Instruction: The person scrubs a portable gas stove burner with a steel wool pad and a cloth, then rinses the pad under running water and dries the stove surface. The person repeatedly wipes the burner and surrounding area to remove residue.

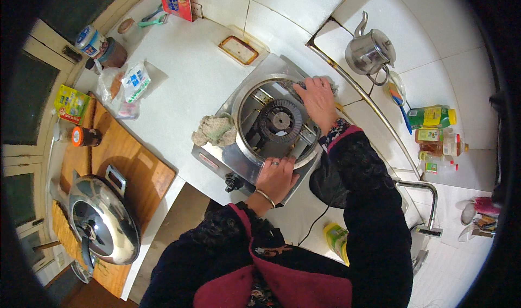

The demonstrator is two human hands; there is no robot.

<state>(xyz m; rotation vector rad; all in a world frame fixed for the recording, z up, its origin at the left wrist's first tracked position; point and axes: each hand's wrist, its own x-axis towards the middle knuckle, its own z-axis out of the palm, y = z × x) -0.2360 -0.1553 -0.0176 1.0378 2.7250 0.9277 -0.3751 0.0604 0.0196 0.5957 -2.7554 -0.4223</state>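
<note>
A single-burner gas stove (215, 161) with a steel top lies before me. Its round metal ring (243, 139) surrounds a dark burner head (281, 121). My left hand (276, 181) is at the near side of the ring, fingers curled over its rim. On the far right of the ring, my right hand (319, 100) presses on a dark grey scouring pad (300, 90), which is partly hidden under the palm. A crumpled beige cloth (214, 130) lies on the stove top against the ring's left side. The stove's black knob (233, 182) faces the near left.
A lidded pan (103, 222) and an orange-lidded jar (86, 137) stand on wooden boards at left. Bags (136, 82) lie behind them. On the right ledge are a steel kettle (370, 51) and several bottles (433, 117). A faucet (431, 210) juts in at right; a black cable (315, 224) runs nearby.
</note>
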